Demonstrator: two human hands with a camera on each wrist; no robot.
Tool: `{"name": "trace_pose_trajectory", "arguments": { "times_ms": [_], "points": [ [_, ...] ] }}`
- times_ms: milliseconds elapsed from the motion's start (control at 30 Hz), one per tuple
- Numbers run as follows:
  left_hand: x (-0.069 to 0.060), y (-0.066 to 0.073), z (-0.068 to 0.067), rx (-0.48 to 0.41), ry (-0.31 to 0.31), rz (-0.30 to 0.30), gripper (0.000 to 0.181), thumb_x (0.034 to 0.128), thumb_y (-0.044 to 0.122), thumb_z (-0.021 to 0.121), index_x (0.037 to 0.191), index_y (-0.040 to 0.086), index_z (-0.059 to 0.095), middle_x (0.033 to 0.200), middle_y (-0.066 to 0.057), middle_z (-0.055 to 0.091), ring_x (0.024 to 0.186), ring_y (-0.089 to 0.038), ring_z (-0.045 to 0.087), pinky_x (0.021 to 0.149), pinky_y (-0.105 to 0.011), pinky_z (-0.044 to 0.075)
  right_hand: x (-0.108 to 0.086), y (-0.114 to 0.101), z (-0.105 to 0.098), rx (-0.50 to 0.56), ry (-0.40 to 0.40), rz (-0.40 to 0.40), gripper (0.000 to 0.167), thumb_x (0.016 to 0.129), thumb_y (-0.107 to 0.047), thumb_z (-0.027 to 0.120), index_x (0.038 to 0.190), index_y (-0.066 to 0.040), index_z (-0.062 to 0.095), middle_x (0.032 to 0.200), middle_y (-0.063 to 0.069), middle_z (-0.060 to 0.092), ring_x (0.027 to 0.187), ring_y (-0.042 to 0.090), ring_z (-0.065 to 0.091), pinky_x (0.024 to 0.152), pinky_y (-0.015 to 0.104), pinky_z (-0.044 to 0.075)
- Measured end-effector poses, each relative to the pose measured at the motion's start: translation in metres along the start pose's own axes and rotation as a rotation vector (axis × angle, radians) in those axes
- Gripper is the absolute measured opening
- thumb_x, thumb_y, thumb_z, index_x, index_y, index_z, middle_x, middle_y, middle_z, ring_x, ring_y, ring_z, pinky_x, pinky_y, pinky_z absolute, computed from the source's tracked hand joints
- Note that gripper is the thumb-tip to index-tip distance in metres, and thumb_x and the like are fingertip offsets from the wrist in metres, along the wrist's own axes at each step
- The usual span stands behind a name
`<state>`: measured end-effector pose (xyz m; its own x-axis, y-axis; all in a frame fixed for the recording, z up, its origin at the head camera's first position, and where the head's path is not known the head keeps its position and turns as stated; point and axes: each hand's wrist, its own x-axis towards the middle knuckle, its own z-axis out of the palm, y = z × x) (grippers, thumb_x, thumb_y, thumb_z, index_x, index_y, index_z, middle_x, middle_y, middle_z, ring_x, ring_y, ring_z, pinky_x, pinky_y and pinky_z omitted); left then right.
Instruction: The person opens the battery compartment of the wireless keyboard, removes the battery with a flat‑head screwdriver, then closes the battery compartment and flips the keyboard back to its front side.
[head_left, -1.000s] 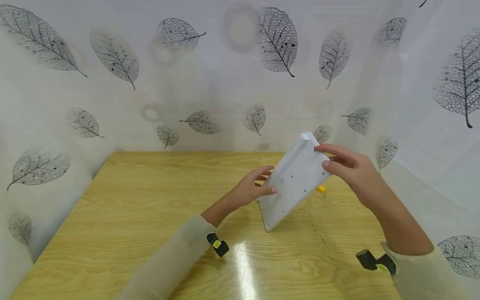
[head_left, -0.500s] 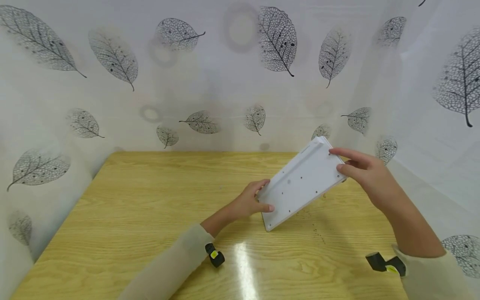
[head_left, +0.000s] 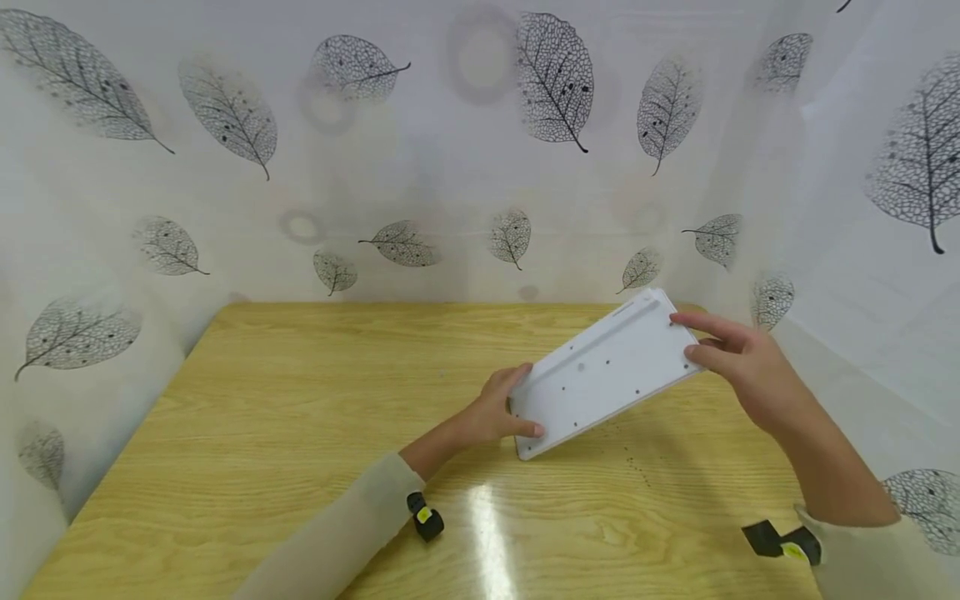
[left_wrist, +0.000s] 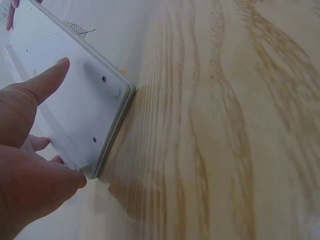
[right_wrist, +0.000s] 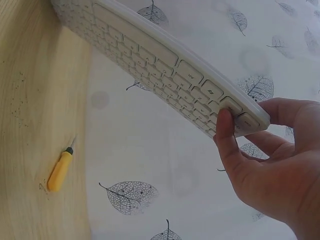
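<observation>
A white keyboard [head_left: 600, 375] is held at a slant over the table, its screw-dotted underside towards the head camera and its right end raised. In the right wrist view its keys [right_wrist: 165, 75] face the other way. My left hand [head_left: 491, 410] grips the lower left end, thumb on the underside and fingers at the far edge. The lower corner [left_wrist: 92, 170] is close to or touching the wood; I cannot tell which. My right hand [head_left: 750, 367] pinches the raised right end between thumb and fingers, with one fingertip on the keys.
A yellow-handled screwdriver [right_wrist: 61, 170] lies on the wooden table [head_left: 300, 417]; the keyboard hides it in the head view. Small dark specks [head_left: 637, 468] are scattered on the wood nearby. A leaf-patterned sheet [head_left: 435, 150] hangs around the table's back and sides.
The keyboard's right end has swung right and down with my right hand, so it slants less steeply. My left hand has shifted slightly down. The yellow screwdriver piece has gone from the head view.
</observation>
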<state>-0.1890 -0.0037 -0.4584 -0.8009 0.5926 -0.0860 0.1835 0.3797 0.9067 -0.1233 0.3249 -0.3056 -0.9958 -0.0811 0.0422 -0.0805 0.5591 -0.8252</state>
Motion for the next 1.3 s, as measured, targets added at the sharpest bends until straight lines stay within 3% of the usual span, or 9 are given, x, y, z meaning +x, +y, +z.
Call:
{"name": "trace_pose_trajectory", "arguments": {
  "times_ms": [133, 300, 533, 700, 833, 1000, 1133, 1300],
  "points": [
    [-0.004, -0.002, -0.003, 0.016, 0.011, -0.033, 0.109, 0.0808, 0.037, 0.086, 0.163, 0.019, 0.015, 0.166, -0.014, 0.01, 0.148, -0.037, 0.021, 0.115, -0.056, 0.032, 0.0, 0.008, 0.005, 0.002, -0.011, 0.014, 0.048, 0.103, -0.02, 0.058, 0.149, -0.01, 0.049, 0.106, -0.014, 0.069, 0.096, 0.004, 0.065, 0.084, 0.014, 0.042],
    [-0.008, -0.007, -0.007, 0.04, 0.025, -0.059, 0.11, 0.0797, 0.038, 0.086, 0.163, 0.022, 0.016, 0.166, -0.014, 0.01, 0.148, -0.037, 0.023, 0.117, -0.056, 0.031, 0.001, 0.02, 0.011, 0.077, -0.024, -0.012, 0.047, 0.102, -0.014, 0.058, 0.148, -0.007, 0.049, 0.116, -0.016, 0.062, 0.095, 0.004, 0.065, 0.085, 0.013, 0.044],
    [-0.015, -0.014, -0.014, 0.093, 0.051, -0.082, 0.11, 0.0801, 0.039, 0.086, 0.163, 0.023, 0.016, 0.166, -0.013, 0.008, 0.151, -0.036, 0.018, 0.119, -0.055, 0.028, 0.004, 0.029, 0.025, 0.163, -0.051, -0.015, 0.048, 0.101, -0.011, 0.059, 0.147, -0.004, 0.049, 0.11, -0.013, 0.068, 0.094, 0.005, 0.068, 0.085, 0.013, 0.047],
    [-0.019, -0.02, -0.02, 0.133, 0.057, -0.097, 0.109, 0.0805, 0.042, 0.085, 0.163, 0.024, 0.015, 0.167, -0.012, 0.007, 0.152, -0.035, 0.015, 0.12, -0.055, 0.027, 0.004, 0.032, 0.034, 0.155, -0.074, -0.011, 0.051, 0.101, -0.013, 0.06, 0.148, 0.001, 0.046, 0.126, -0.004, 0.061, 0.099, 0.006, 0.066, 0.088, 0.014, 0.047],
    [-0.023, -0.026, -0.026, 0.148, 0.064, -0.099, 0.109, 0.0799, 0.042, 0.085, 0.163, 0.023, 0.017, 0.166, -0.013, 0.008, 0.152, -0.036, 0.015, 0.12, -0.056, 0.026, 0.004, 0.036, 0.042, 0.119, -0.094, 0.009, 0.052, 0.101, -0.019, 0.061, 0.149, -0.002, 0.047, 0.14, 0.005, 0.051, 0.104, 0.004, 0.061, 0.089, 0.013, 0.045],
    [-0.028, -0.032, -0.036, 0.165, 0.061, -0.081, 0.111, 0.0791, 0.041, 0.086, 0.163, 0.018, 0.017, 0.166, -0.015, 0.008, 0.152, -0.038, 0.013, 0.12, -0.058, 0.024, 0.006, 0.043, 0.052, 0.173, -0.114, 0.032, 0.055, 0.1, -0.016, 0.062, 0.15, 0.0, 0.045, 0.127, -0.001, 0.06, 0.098, 0.005, 0.065, 0.087, 0.015, 0.049],
    [-0.032, -0.035, -0.043, 0.184, 0.068, -0.09, 0.112, 0.078, 0.04, 0.087, 0.163, 0.016, 0.018, 0.166, -0.016, 0.01, 0.152, -0.037, 0.012, 0.12, -0.057, 0.023, 0.007, 0.047, 0.06, 0.203, -0.143, 0.047, 0.055, 0.099, -0.014, 0.062, 0.15, 0.001, 0.044, 0.131, 0.011, 0.059, 0.097, 0.008, 0.064, 0.087, 0.017, 0.049],
    [-0.038, -0.038, -0.052, 0.204, 0.072, -0.123, 0.114, 0.077, 0.04, 0.088, 0.163, 0.015, 0.017, 0.167, -0.014, 0.011, 0.153, -0.037, 0.01, 0.122, -0.056, 0.02, 0.009, 0.055, 0.072, 0.2, -0.176, 0.077, 0.057, 0.098, -0.014, 0.064, 0.15, 0.001, 0.044, 0.147, 0.026, 0.045, 0.1, 0.007, 0.062, 0.087, 0.017, 0.049]
  ]
}}
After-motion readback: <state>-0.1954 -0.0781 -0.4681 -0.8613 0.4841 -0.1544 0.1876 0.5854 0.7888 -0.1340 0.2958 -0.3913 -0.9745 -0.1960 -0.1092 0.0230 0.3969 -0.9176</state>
